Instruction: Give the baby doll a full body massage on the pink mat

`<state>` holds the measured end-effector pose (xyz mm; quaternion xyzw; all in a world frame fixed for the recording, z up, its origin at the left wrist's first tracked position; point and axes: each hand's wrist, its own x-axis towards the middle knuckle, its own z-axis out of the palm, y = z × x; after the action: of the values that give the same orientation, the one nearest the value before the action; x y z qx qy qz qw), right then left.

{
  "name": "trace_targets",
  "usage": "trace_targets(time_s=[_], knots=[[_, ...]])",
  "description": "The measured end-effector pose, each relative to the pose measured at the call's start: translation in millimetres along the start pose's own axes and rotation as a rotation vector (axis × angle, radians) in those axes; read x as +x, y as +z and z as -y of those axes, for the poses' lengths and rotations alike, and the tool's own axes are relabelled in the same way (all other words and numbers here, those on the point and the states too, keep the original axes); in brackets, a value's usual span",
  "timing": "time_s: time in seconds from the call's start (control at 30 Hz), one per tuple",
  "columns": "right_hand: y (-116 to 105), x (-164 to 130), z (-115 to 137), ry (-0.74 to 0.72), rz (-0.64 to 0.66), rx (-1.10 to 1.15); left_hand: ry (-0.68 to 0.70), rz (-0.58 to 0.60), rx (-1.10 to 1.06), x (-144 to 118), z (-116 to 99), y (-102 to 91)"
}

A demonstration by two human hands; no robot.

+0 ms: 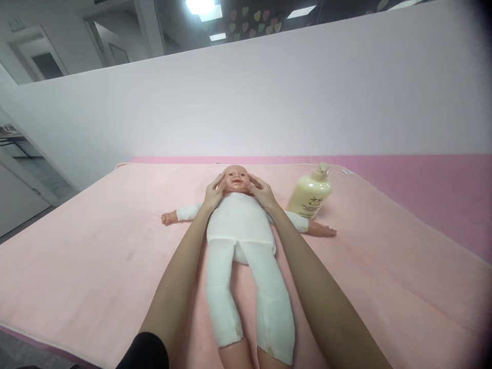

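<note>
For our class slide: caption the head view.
Both hands, left and right, cup a doll's head; lotion bottle beside it.

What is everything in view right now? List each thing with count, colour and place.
Baby doll: one, white cloth body, pinkish head and limbs, lying face up mid-blanket, arms spread.
Pump bottle: one, cream, upright on the blanket beside the doll's arm.
Blanket: one, light pink, covering the table.
Partition wall: one, white, behind the table.
Left hand: one, bare, fingers on the doll's cheek.
Right hand: one, bare, fingers on the doll's other cheek.
</note>
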<state>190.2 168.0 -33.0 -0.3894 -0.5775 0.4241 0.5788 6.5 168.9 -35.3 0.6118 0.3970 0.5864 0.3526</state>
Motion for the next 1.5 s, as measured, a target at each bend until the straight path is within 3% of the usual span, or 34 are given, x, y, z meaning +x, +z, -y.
trace_targets(time_s=[0.23,0.4,0.5,0.63,0.7,0.77,0.87,0.97,1.03,1.13,1.33,1.5], knots=[[-1.3,-3.4,4.7,0.022,0.041,-0.014,-0.016,0.076,0.035,-2.9,-1.4,-1.3],[-8.6,-4.8,9.0,0.088,0.137,0.137,0.007,0.144,0.037,-0.6,-1.5,-3.5],[-19.1,-1.9,20.3,0.179,0.093,0.021,-0.098,0.115,-0.074,-0.7,-4.4,-4.9],[-35.8,2.3,68.9,0.096,0.071,-0.316,-0.226,-0.100,-0.156,5.4,-17.5,-5.0],[-42.9,-0.1,105.6,-0.041,0.027,-0.238,-0.202,-0.223,-0.196,9.5,-34.7,0.0],[-51.1,-6.6,139.8,-0.213,-0.090,-0.098,-0.154,-0.246,-0.296,9.9,-59.5,11.8],[-69.8,-17.8,163.4,-0.455,-0.442,0.019,-0.111,-0.036,-0.449,-1.6,-99.6,44.7],[-91.7,-19.4,145.7,-0.488,-0.749,0.005,-0.231,0.276,-0.509,-22.1,-123.2,86.6],[-102.9,-14.5,124.6,-0.377,-0.766,0.006,-0.453,0.478,-0.541,-31.5,-125.2,110.5],[-111.3,-6.5,105.7,-0.297,-0.745,0.024,-0.640,0.621,-0.535,-29.1,-116.5,134.5],[-107.4,-3.2,109.8,-0.400,-0.761,-0.063,-0.608,0.760,-0.503,6.9,-102.1,162.7],[-95.6,-1.4,102.2,-0.394,-0.760,-0.120,-0.577,0.699,-0.392,28.1,-87.4,174.6]])
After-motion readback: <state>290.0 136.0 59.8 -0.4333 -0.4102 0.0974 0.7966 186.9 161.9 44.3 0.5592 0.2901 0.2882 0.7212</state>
